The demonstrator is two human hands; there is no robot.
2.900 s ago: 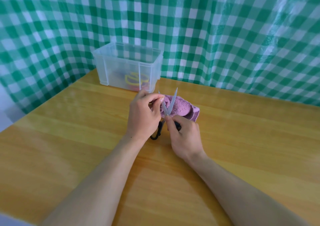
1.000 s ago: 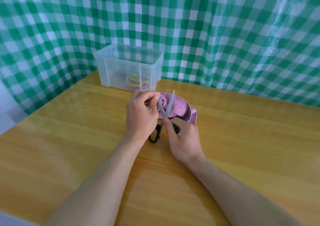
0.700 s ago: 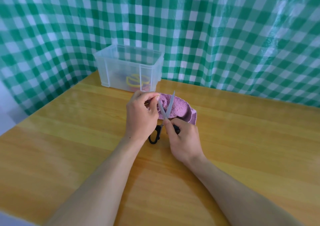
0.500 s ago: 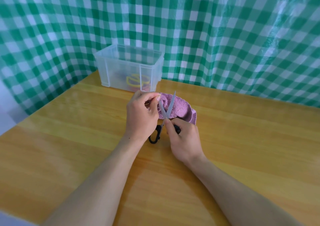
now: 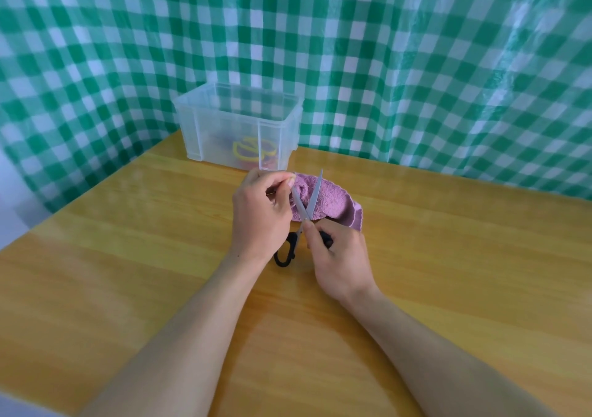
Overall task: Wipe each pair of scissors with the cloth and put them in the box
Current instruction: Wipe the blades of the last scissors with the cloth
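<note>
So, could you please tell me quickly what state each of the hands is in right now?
Left hand: closed, pinching the cloth at one blade's tip.
Right hand: closed, holding the scissors by a handle.

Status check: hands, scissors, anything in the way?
Left hand pinches cloth on a blade. Right hand grips black scissors, blades open. Nothing blocks the box.

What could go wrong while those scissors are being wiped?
The scissors are open, blades spread in a V. The left hand pinches the cloth on one blade, so a slip could probably nick a fingertip. The right hand holds them near the pivot, one black loop free; if the blades swung shut, they might catch the cloth or fingers.
</note>
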